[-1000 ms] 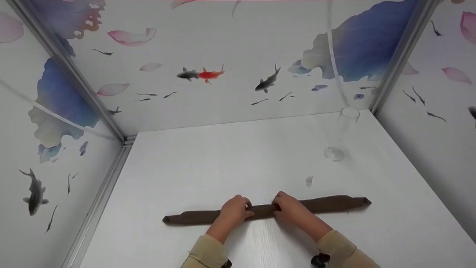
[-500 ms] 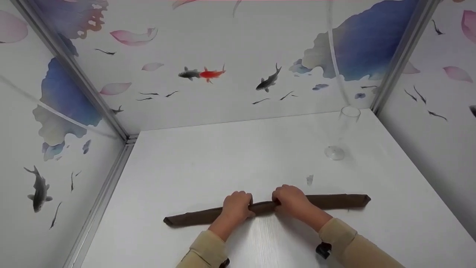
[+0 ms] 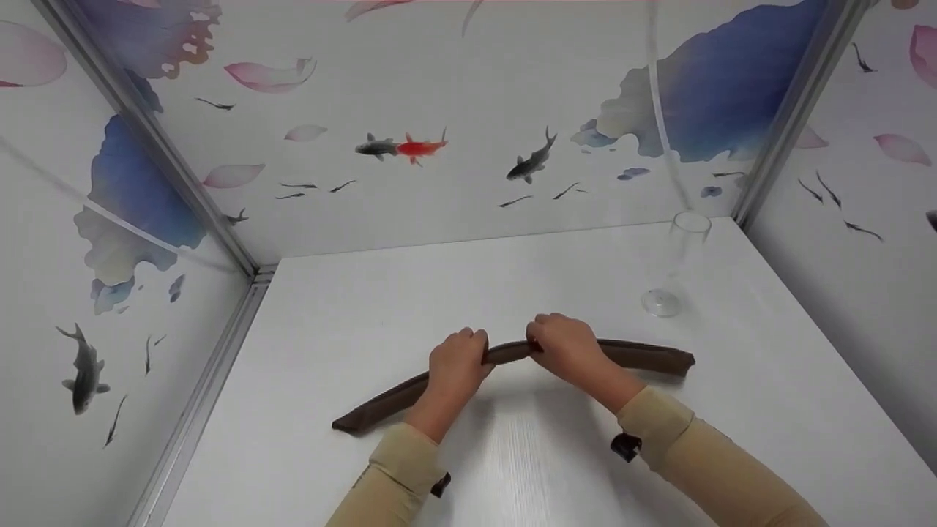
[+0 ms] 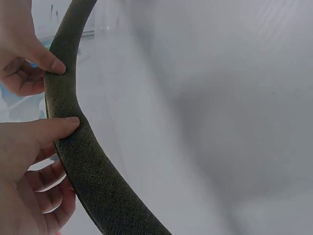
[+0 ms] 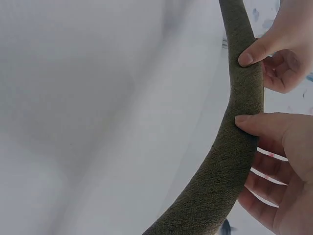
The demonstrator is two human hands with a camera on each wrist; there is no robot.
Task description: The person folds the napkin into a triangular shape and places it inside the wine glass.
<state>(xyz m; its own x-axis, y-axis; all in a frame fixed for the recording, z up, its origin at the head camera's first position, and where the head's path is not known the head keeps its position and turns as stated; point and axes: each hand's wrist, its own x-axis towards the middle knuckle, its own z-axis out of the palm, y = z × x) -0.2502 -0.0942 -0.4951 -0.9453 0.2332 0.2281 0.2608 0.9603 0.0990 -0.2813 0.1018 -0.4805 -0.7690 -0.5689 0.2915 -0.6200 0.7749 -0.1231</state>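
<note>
A long brown strip of folded cloth (image 3: 509,353) is raised at its middle, both ends drooping lower in a shallow arch. My left hand (image 3: 457,362) pinches it just left of centre. A short way to the right, my right hand (image 3: 567,351) pinches it too, with a small stretch of cloth between the hands. The left wrist view shows the left thumb (image 4: 63,128) on the near face of the cloth (image 4: 93,166) and curled fingers behind. In the right wrist view the right thumb (image 5: 249,123) presses the woven cloth (image 5: 210,171) likewise. Whether the ends touch the table cannot be told.
A clear stemmed glass (image 3: 662,302) stands on the white table (image 3: 410,293) at the back right. Printed panels rise behind (image 3: 454,205) and at both sides, joined by metal corner posts (image 3: 146,146).
Both hands have lifted the cloth's middle up and away from me, with their grip kept. Its ends, nearly level with the middle before, now hang down, and the right end has drawn inward.
</note>
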